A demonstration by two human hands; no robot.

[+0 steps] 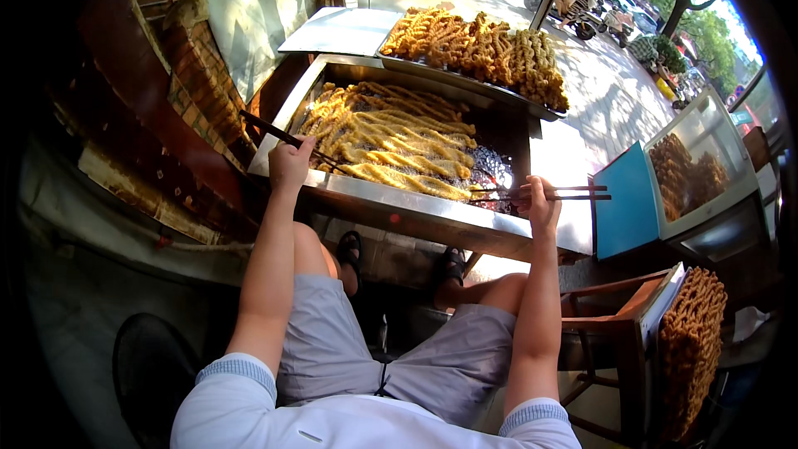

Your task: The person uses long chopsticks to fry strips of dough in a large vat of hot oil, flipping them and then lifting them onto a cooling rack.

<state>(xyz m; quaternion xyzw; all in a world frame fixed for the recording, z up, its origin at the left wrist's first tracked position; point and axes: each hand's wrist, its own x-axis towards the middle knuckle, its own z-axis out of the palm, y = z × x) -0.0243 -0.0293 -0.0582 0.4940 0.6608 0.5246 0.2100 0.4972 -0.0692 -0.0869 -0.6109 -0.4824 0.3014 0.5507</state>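
Observation:
Twisted dough strips [399, 143] lie side by side in bubbling oil [495, 165] inside a rectangular metal fryer [386, 193]. The nearer strips are pale yellow, while those at the back are more golden. At the fryer's left front corner, my left hand [290, 163] grips dark chopsticks [265, 125], their lower ends at the left end of the nearest strip. Over the right front rim, my right hand [537, 204] holds a second pair of chopsticks [576, 193], spread slightly apart. Their tips are at the right end of that same strip.
Behind the fryer, a metal tray [461, 78] holds piled fried twists [474, 50]. A clear-fronted case [698, 162] with more twists stands right, beside a blue panel [626, 199]. Further twists [692, 349] sit on a wooden stool [617, 318]. A tiled wall [206, 75] borders the left.

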